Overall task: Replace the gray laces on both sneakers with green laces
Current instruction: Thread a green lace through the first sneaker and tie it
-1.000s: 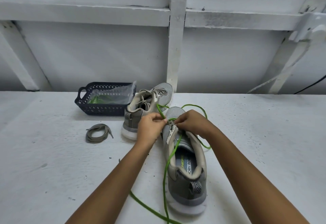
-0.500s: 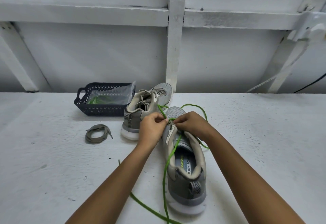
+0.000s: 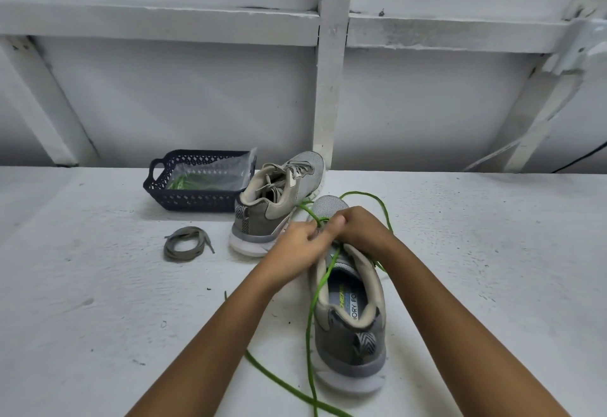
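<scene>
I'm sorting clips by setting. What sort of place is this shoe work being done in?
Probably a plain workshop or utility corner, not a living room: a rough white-painted table against a white wall braced with painted beams, and a dark basket holding bagged green laces.

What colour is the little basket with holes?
Dark navy blue; the perforated plastic basket shows best in the head view.

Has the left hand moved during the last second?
Yes. The left hand shifted slightly right, away from the far sneaker, toward the right hand.
</scene>
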A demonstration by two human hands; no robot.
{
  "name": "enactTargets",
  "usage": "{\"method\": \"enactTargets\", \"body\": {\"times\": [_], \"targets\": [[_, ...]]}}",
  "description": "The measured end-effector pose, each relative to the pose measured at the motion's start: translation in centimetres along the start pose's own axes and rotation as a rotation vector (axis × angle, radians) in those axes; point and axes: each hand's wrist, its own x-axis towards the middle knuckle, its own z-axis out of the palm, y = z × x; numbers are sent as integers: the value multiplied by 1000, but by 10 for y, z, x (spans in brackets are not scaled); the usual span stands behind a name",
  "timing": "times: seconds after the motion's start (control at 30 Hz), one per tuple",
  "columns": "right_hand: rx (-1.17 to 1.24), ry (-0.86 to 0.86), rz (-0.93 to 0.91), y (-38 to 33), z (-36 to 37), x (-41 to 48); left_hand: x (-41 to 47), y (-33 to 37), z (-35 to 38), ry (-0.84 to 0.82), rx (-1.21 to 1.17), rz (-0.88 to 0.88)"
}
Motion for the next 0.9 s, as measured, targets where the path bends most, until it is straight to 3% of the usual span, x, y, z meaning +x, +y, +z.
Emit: {"method": "enactTargets", "body": {"times": [0.1, 0.27, 0.5, 0.67, 0.83, 0.9], "targets": [[32, -3, 0, 1, -2, -2, -7, -3, 8, -52, 146, -82], [203, 88, 54, 5, -10, -12, -16, 3, 23, 154, -108, -79], [930, 166, -41, 0, -24, -35, -21, 6, 31, 255, -147, -113], [833, 204, -61, -3, -36, -47, -22, 6, 31, 288, -129, -128], [631, -94, -7, -5, -55, -62, -25, 10, 30, 281, -123, -130], [507, -137, 63, -4, -59, -62, -25, 10, 29, 276, -129, -129]]}}
